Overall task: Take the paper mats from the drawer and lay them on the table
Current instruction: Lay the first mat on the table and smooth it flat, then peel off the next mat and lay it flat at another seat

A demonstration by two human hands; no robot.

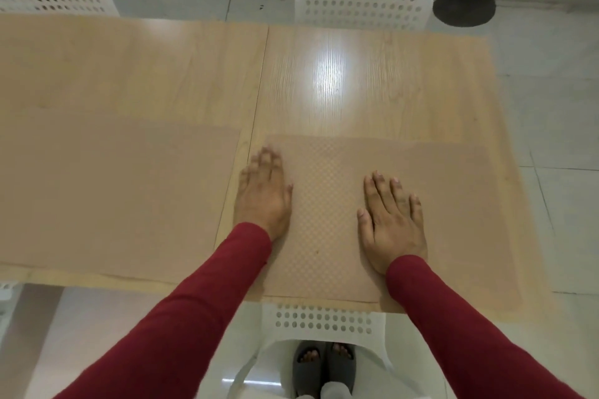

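Red sleeves [207,311] come in from the bottom of the shot, both arms stretched forward and down onto the desk [327,81]. Left hand [264,196] is lying palm down along the left edge of a paper mat [327,214], fingers [265,157] straight and close together, a bit blurry at the tips. Right hand [392,220] is flat too, palm down on the middle of that same mat, fingers spread slightly, thumb out to the left. Neither hand is curled round anything, they're just pressing the sheet flat.

That mat sits at the near right part of the desk, its near edge just about at the desk's near edge. It's got a fine dotted or checked texture. A second paper mat [113,191] lies flat to the left of it, with a narrow strip of bare wood and the desk's seam between the two. It runs out of frame on the left.

No drawer in view, so can't say anything about what's in it.

Far half of the desk is bare wood with a bright glare spot. White perforated chairs [363,5] stand at the far side, another white chair [324,321] is tucked under the near edge, and grey slippers [324,366] show on the tile floor [551,100] below.
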